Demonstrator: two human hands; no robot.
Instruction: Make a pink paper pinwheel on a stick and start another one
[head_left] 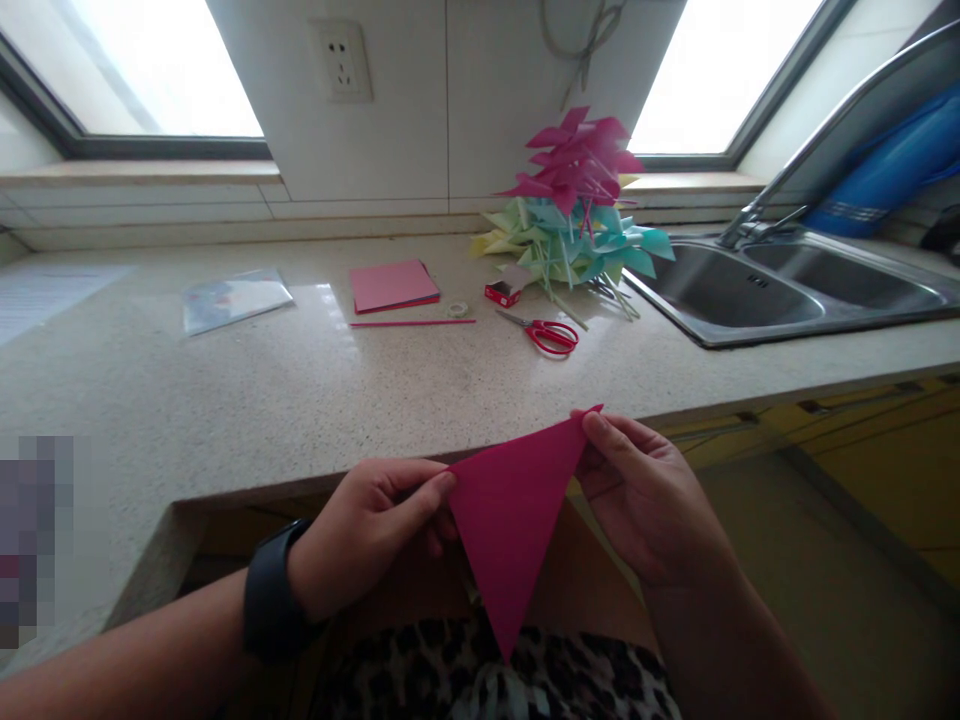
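A magenta sheet of paper (517, 510), folded into a triangle, hangs point down in front of the counter edge. My left hand (375, 535) pinches its upper left corner between thumb and fingers; a dark band is on that wrist. At the upper right corner, my right hand (652, 490) grips the paper the same way, and a small tip sticks out above the thumb. The long folded edge runs between both hands, slanting up to the right. Some fingertips are hidden behind the paper.
On the counter (300, 400) lie a stack of pink paper (394, 287), a thin pink stick (412, 323), a tape roll (457, 310), a small red box (502, 292), red-handled scissors (551, 335) and a clear packet (236, 300). Paper pinwheels (577, 160) are heaped beside the sink (720, 340).
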